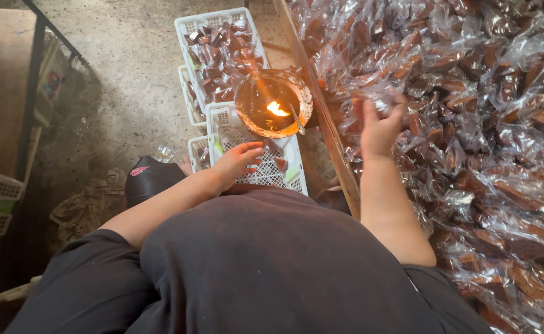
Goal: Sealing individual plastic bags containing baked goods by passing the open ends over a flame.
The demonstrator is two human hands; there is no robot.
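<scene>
Packets (470,124) heaped beside concrete floor (136,55)

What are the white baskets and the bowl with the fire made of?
The white baskets look like hard moulded plastic: thin lattice walls with a dull sheen. The bowl holding the flame seems to be metal or glazed clay, brownish and soot-stained; the look leaves that open.
</scene>
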